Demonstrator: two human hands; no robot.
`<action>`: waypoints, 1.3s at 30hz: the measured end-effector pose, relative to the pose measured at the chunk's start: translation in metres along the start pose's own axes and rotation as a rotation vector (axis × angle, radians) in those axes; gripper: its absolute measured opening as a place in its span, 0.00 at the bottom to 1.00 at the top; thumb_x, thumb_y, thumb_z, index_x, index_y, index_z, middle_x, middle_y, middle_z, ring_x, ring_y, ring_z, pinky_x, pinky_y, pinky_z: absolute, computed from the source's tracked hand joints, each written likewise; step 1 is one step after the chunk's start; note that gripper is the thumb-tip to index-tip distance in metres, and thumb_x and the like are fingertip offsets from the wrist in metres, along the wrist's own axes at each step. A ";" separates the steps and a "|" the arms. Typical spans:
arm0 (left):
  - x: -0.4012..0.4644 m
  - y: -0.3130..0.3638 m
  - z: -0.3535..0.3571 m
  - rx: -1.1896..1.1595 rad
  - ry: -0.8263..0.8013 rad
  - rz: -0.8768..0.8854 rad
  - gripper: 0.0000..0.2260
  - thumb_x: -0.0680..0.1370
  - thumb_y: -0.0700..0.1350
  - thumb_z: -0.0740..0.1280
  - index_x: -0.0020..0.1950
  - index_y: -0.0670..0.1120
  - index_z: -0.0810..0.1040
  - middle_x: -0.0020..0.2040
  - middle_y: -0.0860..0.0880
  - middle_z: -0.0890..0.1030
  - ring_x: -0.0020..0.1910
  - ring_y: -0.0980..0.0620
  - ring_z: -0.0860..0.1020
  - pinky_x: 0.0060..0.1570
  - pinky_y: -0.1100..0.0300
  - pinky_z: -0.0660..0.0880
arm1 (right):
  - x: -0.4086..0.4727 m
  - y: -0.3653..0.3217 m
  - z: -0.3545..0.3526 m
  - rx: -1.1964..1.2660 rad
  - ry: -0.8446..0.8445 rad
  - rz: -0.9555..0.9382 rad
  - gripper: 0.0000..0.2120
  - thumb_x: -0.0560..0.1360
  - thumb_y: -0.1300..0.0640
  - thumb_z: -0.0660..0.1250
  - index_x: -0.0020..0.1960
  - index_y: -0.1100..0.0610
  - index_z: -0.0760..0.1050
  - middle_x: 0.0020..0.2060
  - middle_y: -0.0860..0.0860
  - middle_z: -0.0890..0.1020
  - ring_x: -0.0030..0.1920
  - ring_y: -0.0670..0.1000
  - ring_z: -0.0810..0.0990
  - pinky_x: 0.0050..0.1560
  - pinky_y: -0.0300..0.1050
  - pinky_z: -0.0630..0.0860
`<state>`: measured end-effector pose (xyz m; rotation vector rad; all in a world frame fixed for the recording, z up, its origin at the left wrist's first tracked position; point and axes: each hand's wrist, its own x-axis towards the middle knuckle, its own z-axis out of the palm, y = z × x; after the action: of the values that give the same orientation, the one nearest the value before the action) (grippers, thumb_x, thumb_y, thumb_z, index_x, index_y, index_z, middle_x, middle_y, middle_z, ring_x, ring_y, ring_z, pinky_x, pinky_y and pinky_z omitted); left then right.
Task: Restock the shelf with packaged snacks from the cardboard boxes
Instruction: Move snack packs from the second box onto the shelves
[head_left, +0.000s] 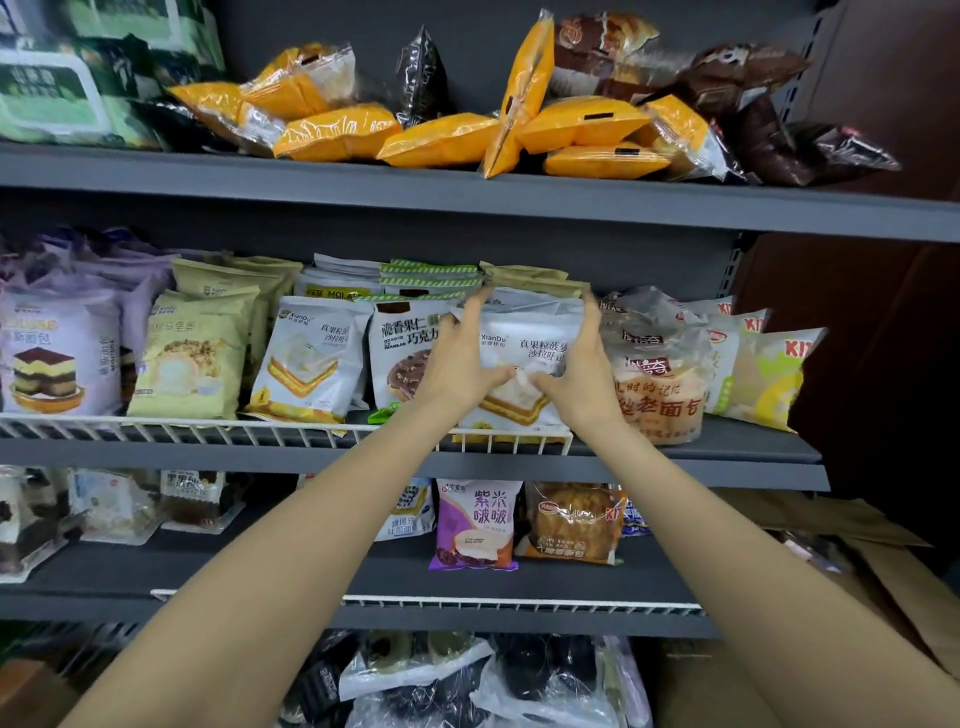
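Note:
A white sandwich-bread pack (524, 345) stands upright on the middle shelf (753, 447), behind the white wire rail (260, 428). My left hand (460, 358) presses its left edge, fingers stretched up. On the pack's right edge lies my right hand (582, 369), thumb across the front. Both hands clasp the pack between them. A matching white pack (311, 358) stands further left, and a brown chocolate-bread pack (400, 353) sits just left of my left hand. A cardboard box (883, 551) shows at the lower right.
Orange packs (441, 137) and dark brown packs (753, 104) lie piled on the top shelf. Purple cake packs (57, 353) and yellow-green packs (192, 353) fill the middle shelf's left; a clear bread bag (660, 374) stands right of my hands. Lower shelves hold a purple pack (478, 525) and others.

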<state>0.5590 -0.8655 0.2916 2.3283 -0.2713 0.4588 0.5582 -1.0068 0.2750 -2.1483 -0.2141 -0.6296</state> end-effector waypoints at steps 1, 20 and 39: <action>0.001 0.001 -0.001 0.046 -0.039 -0.024 0.38 0.72 0.46 0.73 0.75 0.56 0.54 0.68 0.40 0.61 0.60 0.41 0.73 0.58 0.55 0.70 | -0.001 -0.003 0.001 -0.076 -0.039 0.012 0.43 0.71 0.66 0.71 0.76 0.53 0.48 0.69 0.59 0.66 0.51 0.54 0.74 0.53 0.42 0.69; 0.032 0.173 0.140 0.494 -0.091 0.499 0.18 0.77 0.42 0.61 0.66 0.40 0.69 0.65 0.43 0.71 0.65 0.43 0.68 0.61 0.51 0.68 | 0.030 0.150 -0.192 -0.617 0.130 0.171 0.32 0.70 0.60 0.71 0.71 0.60 0.62 0.68 0.61 0.61 0.68 0.62 0.60 0.66 0.49 0.59; 0.147 0.198 0.256 0.882 -0.379 0.106 0.55 0.56 0.66 0.76 0.75 0.45 0.56 0.74 0.46 0.64 0.72 0.46 0.65 0.72 0.49 0.56 | 0.134 0.248 -0.219 -0.672 -0.472 -0.073 0.46 0.68 0.54 0.76 0.76 0.49 0.51 0.75 0.50 0.51 0.70 0.62 0.64 0.60 0.59 0.70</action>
<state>0.6920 -1.1947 0.3049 3.2822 -0.4354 0.1879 0.6846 -1.3405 0.2789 -2.9381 -0.3748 -0.2300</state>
